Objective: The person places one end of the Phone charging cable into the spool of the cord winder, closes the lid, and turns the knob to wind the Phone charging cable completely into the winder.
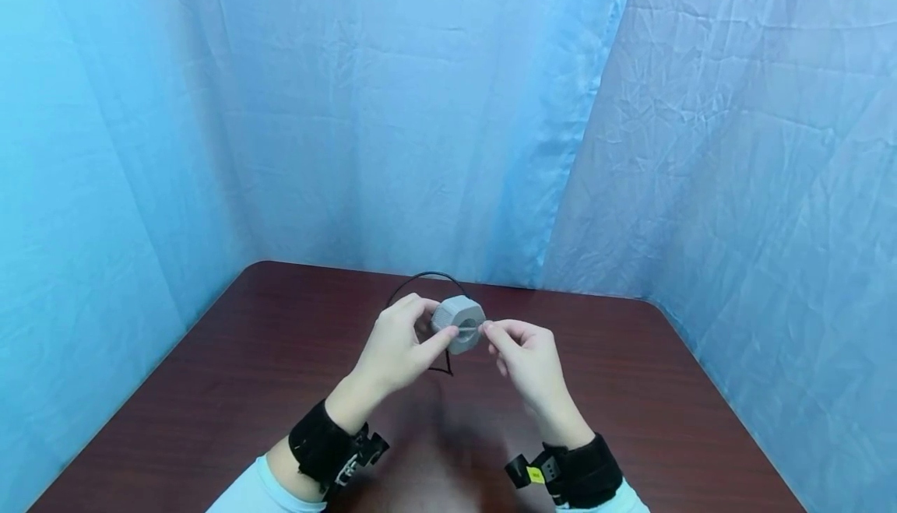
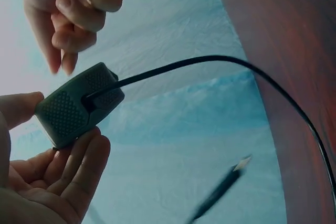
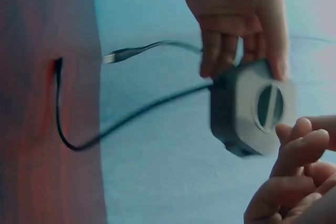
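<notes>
The head view looks forward and down from above and behind the fingers, far enough back to include left hand point(image 1: 395, 346), right hand point(image 1: 529, 361) and tabletop point(image 1: 210, 388). Both wrist views, turned sideways, look closely past their own fingers toward the other hand's, sharing the gray block point(image 1: 454, 310) between.

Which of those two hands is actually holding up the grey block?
The left hand: its thumb and fingers clasp the grey block. The right hand differs, with its fingertips at the end of the pale strip on the block's front.
</notes>
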Demonstrator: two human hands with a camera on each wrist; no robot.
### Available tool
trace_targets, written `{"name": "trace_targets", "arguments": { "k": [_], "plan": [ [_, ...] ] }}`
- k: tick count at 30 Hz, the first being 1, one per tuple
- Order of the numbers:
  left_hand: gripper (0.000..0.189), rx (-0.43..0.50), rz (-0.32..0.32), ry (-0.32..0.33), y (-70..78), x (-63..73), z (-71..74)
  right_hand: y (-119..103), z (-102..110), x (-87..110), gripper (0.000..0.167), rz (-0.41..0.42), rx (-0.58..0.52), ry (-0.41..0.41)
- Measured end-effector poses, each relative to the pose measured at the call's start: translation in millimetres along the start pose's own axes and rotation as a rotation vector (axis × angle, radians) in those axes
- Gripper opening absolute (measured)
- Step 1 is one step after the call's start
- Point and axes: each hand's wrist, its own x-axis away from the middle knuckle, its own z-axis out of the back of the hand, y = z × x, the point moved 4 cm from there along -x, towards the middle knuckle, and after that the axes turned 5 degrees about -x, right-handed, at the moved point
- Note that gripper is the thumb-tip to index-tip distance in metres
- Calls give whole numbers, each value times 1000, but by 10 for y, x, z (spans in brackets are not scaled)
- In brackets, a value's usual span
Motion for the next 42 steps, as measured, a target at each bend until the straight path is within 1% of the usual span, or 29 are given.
{"name": "trace_targets", "arguments": {
  "k": [2,3,5,6,9,12,15,17,22,27,31,34,36,38,42],
  "plan": [
    [20,17,32,-10,-15,-12,29,-51,49,-7,24,72,41,-3],
    [20,28,50,-14,-23,-17,45,-77,75,-11,20,121,72,-7],
    [18,54,89,-26,-44,-26,69,-141,123,-9,12,236,158,-11],
    [17,65,109,-35,-55,-30,79,-177,141,-5,10,304,220,-11],
    [16,98,170,-69,-92,-38,100,-279,171,15,17,519,396,-17],
    [17,156,223,-117,-129,-43,101,-370,160,39,24,736,533,-42],
    [19,231,272,-176,-164,-44,80,-414,137,64,20,888,612,-88],
    [21,272,297,-217,-180,-43,63,-429,117,80,16,957,657,-120],
    [22,318,335,-291,-216,-35,37,-414,63,110,27,1052,766,-184],
    [20,328,331,-355,-251,-28,8,-338,-26,139,29,1118,842,-251],
    [24,299,333,-432,-272,-10,-47,-257,-111,166,24,1081,910,-350],
    [26,280,340,-488,-280,6,-93,-227,-152,189,30,1047,952,-400],
    [27,275,342,-511,-284,15,-117,-226,-166,202,39,1039,968,-412],
    [27,272,338,-522,-284,19,-130,-230,-175,213,44,1036,977,-421],
    [25,263,334,-530,-280,22,-131,-238,-183,217,41,1025,991,-418]
  ]
}}
